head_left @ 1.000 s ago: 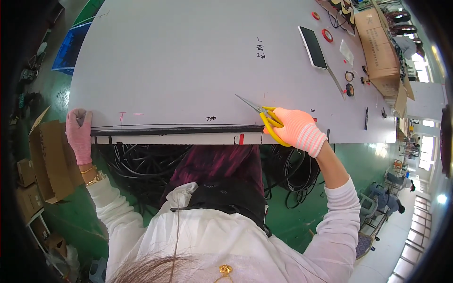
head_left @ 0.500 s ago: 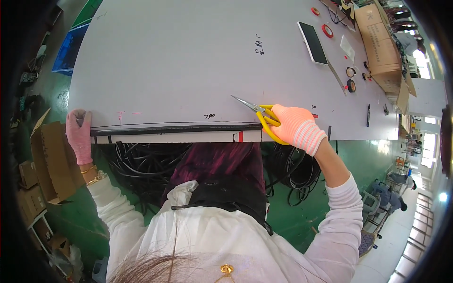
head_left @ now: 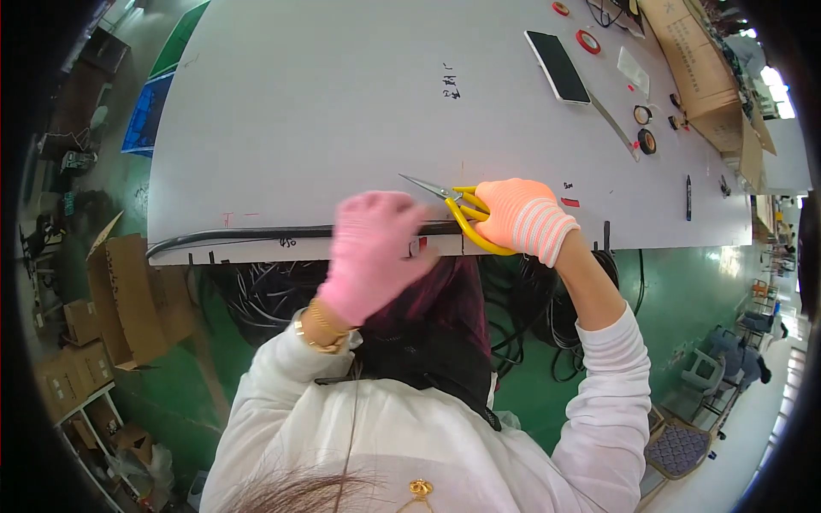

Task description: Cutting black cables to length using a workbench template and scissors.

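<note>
My right hand, in an orange knitted glove, is closed around the yellow handles of a pair of scissors. Their slim metal blades point left and away from me, slightly apart. A long black cable lies along the table's near edge, its left end bending a little toward me. Over the middle of this cable is my left hand in a pink glove. Motion smears its fingers, so whether they grip the cable cannot be told. The cable's right part runs toward the scissors, where my hand hides it.
On the white table a phone, a metal ruler, tape rolls and a black marker lie at the right. A cardboard box stands beyond. Black cable coils hang below the near edge; an open carton stands left.
My left hand has left the cable's left end and moved right to its middle. The cable's left end now curves toward me. My right hand still holds the scissors in nearly the same place.
</note>
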### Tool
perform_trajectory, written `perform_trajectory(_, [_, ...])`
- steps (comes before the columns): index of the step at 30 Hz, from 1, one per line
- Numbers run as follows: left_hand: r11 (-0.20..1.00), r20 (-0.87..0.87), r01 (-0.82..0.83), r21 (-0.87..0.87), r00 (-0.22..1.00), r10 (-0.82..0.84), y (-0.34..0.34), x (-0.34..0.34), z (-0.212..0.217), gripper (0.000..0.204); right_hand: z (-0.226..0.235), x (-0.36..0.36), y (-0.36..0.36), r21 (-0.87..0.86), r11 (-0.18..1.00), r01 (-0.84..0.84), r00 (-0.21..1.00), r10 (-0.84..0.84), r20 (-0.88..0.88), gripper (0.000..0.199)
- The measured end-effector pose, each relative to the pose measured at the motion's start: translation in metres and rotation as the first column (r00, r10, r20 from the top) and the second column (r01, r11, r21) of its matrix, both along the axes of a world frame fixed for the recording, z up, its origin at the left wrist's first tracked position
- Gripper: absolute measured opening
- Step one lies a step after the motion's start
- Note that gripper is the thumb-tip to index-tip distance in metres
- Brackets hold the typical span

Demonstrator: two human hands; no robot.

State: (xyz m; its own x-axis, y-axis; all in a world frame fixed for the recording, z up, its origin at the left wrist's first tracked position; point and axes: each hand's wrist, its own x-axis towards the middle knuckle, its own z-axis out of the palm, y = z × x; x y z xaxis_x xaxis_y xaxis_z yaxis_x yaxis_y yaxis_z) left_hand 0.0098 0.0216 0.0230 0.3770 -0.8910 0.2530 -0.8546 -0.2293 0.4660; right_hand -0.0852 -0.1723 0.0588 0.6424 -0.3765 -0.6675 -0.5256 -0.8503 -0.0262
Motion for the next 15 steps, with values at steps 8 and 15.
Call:
perform_trajectory(8, [0.994,0.070,-0.030,0.104,0.997,0.022,-0.037,-0.032,-0.024,0.035,-0.002,-0.006,-0.004,0.060,0.997,0.041,0.995,-0.046,0.088,0.044])
perform_trajectory(15, [0.992,0.101,-0.033,0.126,0.995,0.020,-0.041,-0.030,-0.029,0.035,-0.003,-0.007,-0.005,0.068,0.997,0.028,0.995,-0.035,0.097,0.045])
